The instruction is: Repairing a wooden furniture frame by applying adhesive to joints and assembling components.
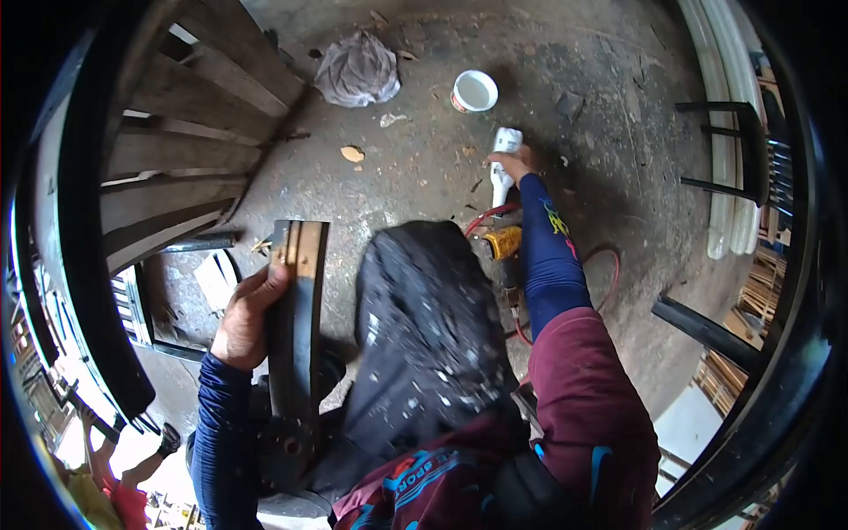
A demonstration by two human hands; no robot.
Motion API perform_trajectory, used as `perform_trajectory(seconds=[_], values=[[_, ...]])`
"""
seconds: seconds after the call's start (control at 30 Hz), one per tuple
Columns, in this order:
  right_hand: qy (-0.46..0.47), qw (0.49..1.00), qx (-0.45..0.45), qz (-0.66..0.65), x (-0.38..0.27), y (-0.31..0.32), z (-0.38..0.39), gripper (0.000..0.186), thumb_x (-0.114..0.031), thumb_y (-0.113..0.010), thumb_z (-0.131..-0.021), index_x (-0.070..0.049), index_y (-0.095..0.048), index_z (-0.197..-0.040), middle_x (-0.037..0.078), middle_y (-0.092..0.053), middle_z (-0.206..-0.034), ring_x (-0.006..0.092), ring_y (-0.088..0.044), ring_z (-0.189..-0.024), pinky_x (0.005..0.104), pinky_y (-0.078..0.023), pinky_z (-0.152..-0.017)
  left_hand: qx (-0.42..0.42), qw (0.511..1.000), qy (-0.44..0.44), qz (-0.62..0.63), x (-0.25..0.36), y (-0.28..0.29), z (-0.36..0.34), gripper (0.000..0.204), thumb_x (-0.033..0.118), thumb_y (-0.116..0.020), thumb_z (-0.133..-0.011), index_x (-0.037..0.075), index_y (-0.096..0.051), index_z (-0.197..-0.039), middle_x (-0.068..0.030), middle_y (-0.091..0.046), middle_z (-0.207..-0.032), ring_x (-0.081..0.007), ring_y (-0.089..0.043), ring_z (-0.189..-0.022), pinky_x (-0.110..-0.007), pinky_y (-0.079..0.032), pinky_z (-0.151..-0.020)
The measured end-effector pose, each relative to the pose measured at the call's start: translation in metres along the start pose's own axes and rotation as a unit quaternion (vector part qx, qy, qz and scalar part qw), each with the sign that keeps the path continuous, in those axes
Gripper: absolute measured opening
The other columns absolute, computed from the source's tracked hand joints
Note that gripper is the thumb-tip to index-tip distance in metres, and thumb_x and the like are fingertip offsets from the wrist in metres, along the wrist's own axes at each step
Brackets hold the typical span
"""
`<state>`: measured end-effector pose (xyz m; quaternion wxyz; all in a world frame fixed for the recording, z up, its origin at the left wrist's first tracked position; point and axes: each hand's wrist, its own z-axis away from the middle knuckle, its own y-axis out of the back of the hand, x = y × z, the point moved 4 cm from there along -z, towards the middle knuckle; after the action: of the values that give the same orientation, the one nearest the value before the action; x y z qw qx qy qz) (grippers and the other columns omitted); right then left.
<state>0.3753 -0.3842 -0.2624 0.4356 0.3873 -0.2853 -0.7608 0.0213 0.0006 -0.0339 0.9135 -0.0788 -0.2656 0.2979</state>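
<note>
Head view: stained floor spreads out below the person.
Left hand: grips a dark wooden piece (brown near its far end), thumb on the upper face, left of the black-clad knee.
Right hand: fingers wrap a white bottle, arm stretched forward; whether the bottle touches the floor, one cannot tell.
Yellow tool: near a red hose, closer in than the bottle.
White tub: beyond the bottle, right of a crumpled cloth.
</note>
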Motion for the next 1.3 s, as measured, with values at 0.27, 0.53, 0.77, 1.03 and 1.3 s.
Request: perform_trajectory(seconds=[0.27,0.53,0.77,1.03,1.3], values=[[0.124,0.726,-0.044,-0.675,-0.049,0.141,-0.009,0.036,-0.039,-0.073,-0.093,-0.014,-0.062,-0.117,0.003,-0.070,-0.108,0.0225,-0.068,-0.102,0.0468,-0.054,-0.088,0.061,0.966,-0.185,-0.172,0.018,-0.009,0.038,0.045,0.028,-0.071,-0.095,-0.001,-0.061,-0.128,-0.0045,-0.070,-0.108,-0.0102,-0.062,-0.095,-0.028,-0.050,-0.087],[0.520,0.583,-0.192,-0.594,-0.309,0.216,0.300,0.036,-0.010,-0.072,-0.091,-0.001,-0.060,-0.124,0.011,-0.068,-0.115,0.0248,-0.066,-0.105,0.0428,-0.054,-0.092,0.145,0.922,-0.259,-0.247,0.013,-0.053,0.050,0.055,0.034,-0.077,-0.089,-0.006,-0.063,-0.125,-0.0120,-0.072,-0.103,-0.0158,-0.065,-0.094,-0.030,-0.051,-0.085],[0.702,0.670,-0.120,-0.207,-0.299,0.176,0.376,0.024,-0.013,-0.074,-0.091,0.002,-0.069,-0.110,0.012,-0.073,-0.101,0.0223,-0.070,-0.091,0.0336,-0.053,-0.085,0.198,0.887,-0.202,-0.365,-0.043,-0.053,0.053,0.085,0.050,-0.084,-0.073,-0.007,-0.058,-0.131,-0.0262,-0.066,-0.123,-0.0298,-0.065,-0.118,-0.036,-0.050,-0.101],[0.679,0.688,-0.144,-0.213,-0.299,0.175,0.374,0.032,-0.002,-0.076,-0.088,0.002,-0.066,-0.118,0.014,-0.072,-0.108,0.0218,-0.068,-0.102,0.0355,-0.051,-0.093,0.208,0.873,-0.099,-0.430,-0.066,-0.027,0.057,0.079,0.057,-0.083,-0.072,-0.005,-0.068,-0.118,-0.0204,-0.071,-0.116,-0.0290,-0.068,-0.109,-0.036,-0.052,-0.098],[0.667,0.603,-0.200,-0.389,-0.327,0.210,0.399,0.042,0.003,-0.065,-0.092,0.005,-0.053,-0.132,0.019,-0.067,-0.120,0.0325,-0.066,-0.112,0.0453,-0.050,-0.102,0.154,0.906,-0.352,-0.176,-0.005,-0.059,0.124,0.054,0.036,-0.077,-0.089,-0.002,-0.061,-0.125,-0.0138,-0.072,-0.107,-0.0206,-0.067,-0.101,-0.035,-0.051,-0.093]])
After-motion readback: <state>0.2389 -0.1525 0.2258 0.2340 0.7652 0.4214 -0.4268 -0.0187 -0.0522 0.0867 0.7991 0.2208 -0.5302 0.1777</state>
